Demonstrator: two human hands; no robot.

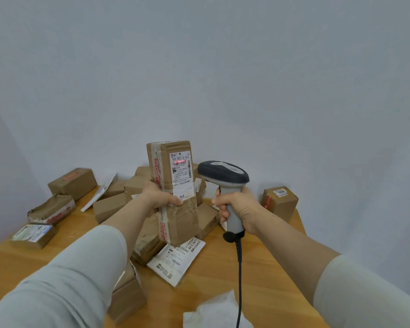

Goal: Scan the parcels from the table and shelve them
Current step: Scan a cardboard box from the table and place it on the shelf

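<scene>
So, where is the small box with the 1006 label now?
In the head view, the small box stands alone at the far right edge of the table, just right of the right hand gripping the scanner.

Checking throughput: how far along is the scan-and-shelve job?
Done: unclear, no shelf in view. In hand: left hand holds a tall box upright; right hand aims the scanner, red line on the label's barcode. Left: shelving this box, plus the pile of boxes and a white mailer on the table.
</scene>
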